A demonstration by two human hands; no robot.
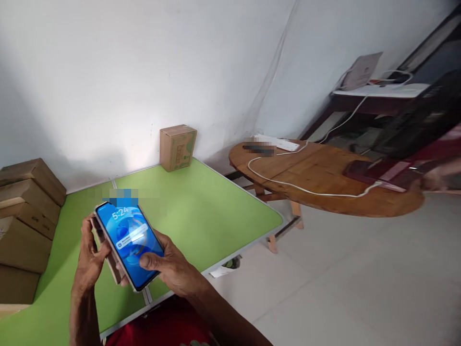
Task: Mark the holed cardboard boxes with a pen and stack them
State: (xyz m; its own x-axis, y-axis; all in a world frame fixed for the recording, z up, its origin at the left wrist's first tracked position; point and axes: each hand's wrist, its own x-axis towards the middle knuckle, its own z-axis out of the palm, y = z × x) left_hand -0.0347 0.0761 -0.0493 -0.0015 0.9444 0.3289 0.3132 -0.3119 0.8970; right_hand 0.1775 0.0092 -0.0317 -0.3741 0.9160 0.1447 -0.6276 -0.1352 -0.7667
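My right hand (175, 264) grips a smartphone (133, 245) along its right side, with the thumb lying over the lower part of the lit screen. The screen is blue and reads 5:24, with a notification across its middle. At the phone's left, my left hand (90, 257) is closed on a flat brown piece (114, 269) that lies partly behind the phone. Whether that piece is a case flap or a separate thing, I cannot tell. Both hands are above the near part of a green table (212, 206).
Several cardboard boxes (21, 245) are stacked at the table's left. Another cardboard box (176, 149) stands at the back by the wall. Right of it is a wooden oval table (298, 168) with a white cable (288, 185) across it. A blurred person's hand (435, 175) shows at far right.
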